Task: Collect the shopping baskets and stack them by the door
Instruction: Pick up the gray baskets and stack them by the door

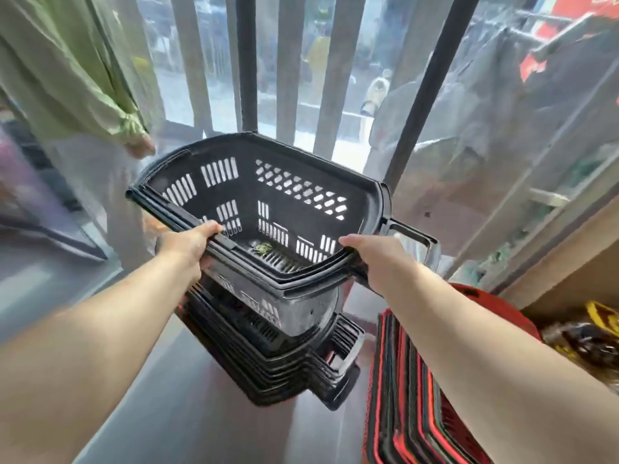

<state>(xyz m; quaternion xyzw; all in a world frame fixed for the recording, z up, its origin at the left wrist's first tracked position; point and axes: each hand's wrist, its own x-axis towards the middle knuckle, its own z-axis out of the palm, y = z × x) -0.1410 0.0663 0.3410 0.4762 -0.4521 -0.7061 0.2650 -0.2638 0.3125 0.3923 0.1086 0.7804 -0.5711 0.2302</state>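
A black plastic shopping basket (288,182) with slotted walls hangs tilted in the air at the middle of the view. My left hand (187,244) grips its near left rim and my right hand (378,259) grips its near right rim. Some green scraps lie on its bottom. Directly under it stands a stack of several black baskets (294,370) on the floor. The held basket's lower part sits inside the top of that stack.
A second stack of red and black baskets (412,396) stands to the right, beside a wooden shelf (569,272). A person in green clothing (77,78) stands at the left. Clear plastic door strips and dark bars (248,61) hang just behind the stacks.
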